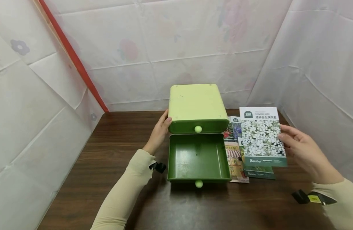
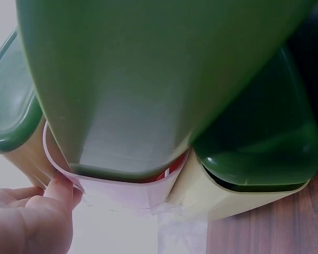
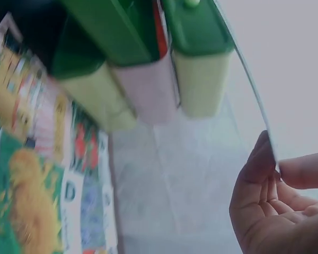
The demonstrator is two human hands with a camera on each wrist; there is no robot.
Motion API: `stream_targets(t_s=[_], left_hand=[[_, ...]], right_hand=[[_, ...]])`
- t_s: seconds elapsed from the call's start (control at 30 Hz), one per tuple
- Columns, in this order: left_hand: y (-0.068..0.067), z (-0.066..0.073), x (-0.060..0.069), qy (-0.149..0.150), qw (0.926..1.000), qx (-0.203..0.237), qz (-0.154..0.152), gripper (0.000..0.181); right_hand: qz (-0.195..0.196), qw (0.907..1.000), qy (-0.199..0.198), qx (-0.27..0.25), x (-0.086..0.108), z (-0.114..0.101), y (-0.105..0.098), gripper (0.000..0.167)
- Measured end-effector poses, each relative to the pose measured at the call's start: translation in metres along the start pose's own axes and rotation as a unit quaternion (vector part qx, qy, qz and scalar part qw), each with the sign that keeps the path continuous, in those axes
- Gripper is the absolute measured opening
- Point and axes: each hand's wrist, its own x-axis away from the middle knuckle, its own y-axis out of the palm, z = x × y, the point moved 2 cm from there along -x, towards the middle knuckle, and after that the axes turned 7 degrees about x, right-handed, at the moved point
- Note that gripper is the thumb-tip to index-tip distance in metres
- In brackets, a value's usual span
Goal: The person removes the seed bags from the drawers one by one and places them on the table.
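A small drawer cabinet (image 1: 196,102) with a pale yellow-green top and dark green drawer fronts stands on the table. Its middle drawer (image 1: 196,159), dark green inside, is pulled out; the top and bottom drawers (image 2: 259,137) are in. My left hand (image 1: 160,132) rests against the cabinet's left side, thumb by the front corner; the left wrist view shows its fingers (image 2: 58,193) at the pinkish middle casing (image 2: 122,193). Between thumb and fingers, my right hand (image 1: 301,150) pinches a seed packet (image 1: 262,137) with white flowers by its right edge, right of the drawer.
More seed packets lie on the table right of the cabinet, including one with a striped awning (image 1: 235,159) and a green-bordered one (image 1: 260,172). Patterned white sheeting (image 1: 165,38) walls the back and sides. The dark wooden table (image 1: 107,150) extends left and in front.
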Motion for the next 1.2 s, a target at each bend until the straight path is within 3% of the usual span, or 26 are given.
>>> stream_targets(t_s=[0.2,0.33,0.5,0.7,0.8,1.0,1.2], left_hand=[[0.000,0.000,0.000,0.002,1.0000,-0.005,0.000,0.062],[-0.001,0.000,0.000,0.000,1.0000,-0.006,0.000,0.062],[-0.001,0.000,0.001,-0.003,1.0000,-0.005,0.002,0.062],[-0.001,-0.001,0.000,-0.002,1.0000,-0.006,0.004,0.065],[0.000,0.000,0.000,-0.004,1.0000,-0.004,0.004,0.066],[0.000,0.000,0.000,-0.005,0.9999,-0.012,0.008,0.068],[0.000,0.000,0.000,-0.010,0.9998,-0.010,0.011,0.069]], right_hand=[[0.039,0.9982,0.039,-0.024,-0.005,0.027,-0.019,0.068],[0.070,0.9939,0.080,0.028,-0.009,0.052,-0.033,0.069],[0.085,0.9793,0.131,0.129,-0.015,0.087,-0.049,0.071],[0.088,0.9589,0.196,0.185,-0.020,0.123,-0.060,0.072],[0.109,0.9486,0.221,0.198,-0.020,0.135,-0.062,0.067],[0.109,0.9421,0.223,0.226,-0.021,0.144,-0.063,0.062],[0.114,0.9242,0.216,0.294,-0.024,0.145,-0.063,0.055]])
